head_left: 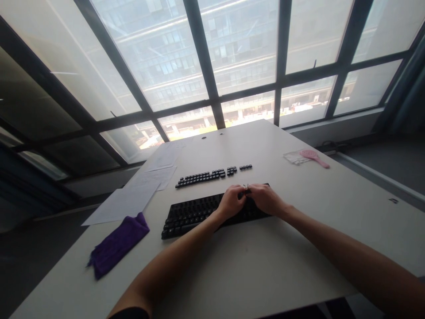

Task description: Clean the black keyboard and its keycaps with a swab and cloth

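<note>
My left hand [231, 201] and my right hand [266, 198] meet over the right part of a black keyboard [191, 215]. The fingers of both are closed around a small thing with thin metal wires, which looks like a keycap puller [246, 188]. A dark bit shows at its base, perhaps a keycap; the fingers hide most of it. Key rows show on the keyboard's left part, while my hands cover much of its right part. Behind the keyboard lie loose black keycaps [200, 178], set out in rows, with smaller groups further right.
A folded purple cloth [119, 243] lies left of the keyboard. Paper sheets [122, 201] spread along the table's left edge. On the right, a pink brush-like thing with a handle [314, 157] rests partly on a clear bag [292, 157]. Windows stand beyond the white table [299, 257].
</note>
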The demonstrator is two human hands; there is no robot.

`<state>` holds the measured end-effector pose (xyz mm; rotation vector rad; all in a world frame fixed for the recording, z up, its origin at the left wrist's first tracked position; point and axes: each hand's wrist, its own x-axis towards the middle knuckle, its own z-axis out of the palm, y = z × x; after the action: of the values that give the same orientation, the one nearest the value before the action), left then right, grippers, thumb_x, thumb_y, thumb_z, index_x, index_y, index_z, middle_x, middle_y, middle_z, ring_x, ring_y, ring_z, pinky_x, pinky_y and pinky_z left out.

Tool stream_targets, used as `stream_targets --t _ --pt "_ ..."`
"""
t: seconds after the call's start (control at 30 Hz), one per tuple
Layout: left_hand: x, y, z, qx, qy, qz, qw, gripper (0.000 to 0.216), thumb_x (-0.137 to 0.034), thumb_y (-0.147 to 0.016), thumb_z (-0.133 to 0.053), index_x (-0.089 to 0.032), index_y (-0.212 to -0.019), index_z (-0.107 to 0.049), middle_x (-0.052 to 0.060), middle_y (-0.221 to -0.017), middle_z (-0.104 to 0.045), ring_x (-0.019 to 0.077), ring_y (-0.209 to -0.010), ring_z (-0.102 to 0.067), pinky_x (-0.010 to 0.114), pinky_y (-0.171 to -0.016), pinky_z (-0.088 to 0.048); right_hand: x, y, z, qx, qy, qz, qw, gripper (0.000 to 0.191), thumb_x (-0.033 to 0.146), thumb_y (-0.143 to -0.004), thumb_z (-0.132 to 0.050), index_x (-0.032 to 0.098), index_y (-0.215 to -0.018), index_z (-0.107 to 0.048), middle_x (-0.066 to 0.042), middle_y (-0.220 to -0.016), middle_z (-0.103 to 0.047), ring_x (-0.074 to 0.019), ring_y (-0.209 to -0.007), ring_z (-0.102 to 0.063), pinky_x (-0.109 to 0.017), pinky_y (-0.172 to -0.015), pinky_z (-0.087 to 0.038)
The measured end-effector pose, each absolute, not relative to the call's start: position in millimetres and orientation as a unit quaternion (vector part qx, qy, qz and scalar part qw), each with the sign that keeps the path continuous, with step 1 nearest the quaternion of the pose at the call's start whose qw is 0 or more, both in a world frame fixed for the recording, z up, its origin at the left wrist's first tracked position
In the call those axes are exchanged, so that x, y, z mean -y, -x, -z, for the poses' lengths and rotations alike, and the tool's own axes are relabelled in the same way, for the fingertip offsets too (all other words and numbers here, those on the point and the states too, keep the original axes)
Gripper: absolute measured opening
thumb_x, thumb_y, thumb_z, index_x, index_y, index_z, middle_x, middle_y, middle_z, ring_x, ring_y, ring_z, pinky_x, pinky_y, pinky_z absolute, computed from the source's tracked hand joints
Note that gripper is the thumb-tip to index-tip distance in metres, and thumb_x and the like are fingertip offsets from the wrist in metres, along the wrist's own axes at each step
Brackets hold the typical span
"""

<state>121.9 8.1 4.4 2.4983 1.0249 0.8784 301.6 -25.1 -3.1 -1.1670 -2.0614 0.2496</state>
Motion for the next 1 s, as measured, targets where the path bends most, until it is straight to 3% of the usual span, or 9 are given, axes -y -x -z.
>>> stream_targets --t 0.23,0.47,0.8,1.0 --pt "-7.2 -123.0 -3.9 -0.325 -0.884 -0.277 0.187 0.016 -0.023 -0.075 -0.074 -0.019 -0.090 -0.072 0.004 -0.086 -0.065 0.0190 -0.085 -0.059 0.029 -0.080 -0.047 21.0 -302.5 10.1 0.693 0.508 -0.219 0.463 0.017 0.022 -0.085 -0.053 0.017 -0.070 -0.058 -0.001 -0.065 -0.063 -0.0153 -0.063 -0.054 -0.025 -0.059 -0.038" --pt "-9.8 -124.2 -3.4 -0.319 -0.869 -0.295 0.235 0.017 -0.022 -0.080 -0.071 -0.019 -0.097 -0.072 0.004 -0.089 -0.070 0.0180 -0.083 -0.062 0.029 -0.078 -0.048 17.2 -304.8 7.0 0.630 0.493 -0.291 0.525 0.021 0.029 -0.086 -0.052 0.017 -0.069 -0.058 -0.001 -0.062 -0.062 -0.0159 -0.058 -0.054 -0.026 -0.057 -0.041" --pt "-7.2 -123.3 -6.6 -0.327 -0.826 -0.372 0.268 0.027 -0.008 -0.074 -0.065 -0.017 -0.099 -0.065 0.003 -0.090 -0.067 0.0131 -0.075 -0.059 0.024 -0.070 -0.048 29.2 -296.4 1.4 0.671 0.513 -0.183 0.503 0.017 0.032 -0.091 -0.052 0.019 -0.083 -0.061 -0.003 -0.073 -0.066 -0.0175 -0.066 -0.058 -0.027 -0.064 -0.040" --pt "-0.3 -125.7 -7.0 -0.344 -0.842 -0.360 0.210 0.031 -0.007 -0.073 -0.062 -0.019 -0.101 -0.059 0.002 -0.092 -0.061 0.0150 -0.082 -0.057 0.027 -0.078 -0.050 28.7 -296.7 0.7 0.680 0.523 -0.188 0.477 0.016 0.032 -0.091 -0.051 0.020 -0.085 -0.061 -0.003 -0.071 -0.068 -0.0187 -0.065 -0.061 -0.027 -0.063 -0.040"
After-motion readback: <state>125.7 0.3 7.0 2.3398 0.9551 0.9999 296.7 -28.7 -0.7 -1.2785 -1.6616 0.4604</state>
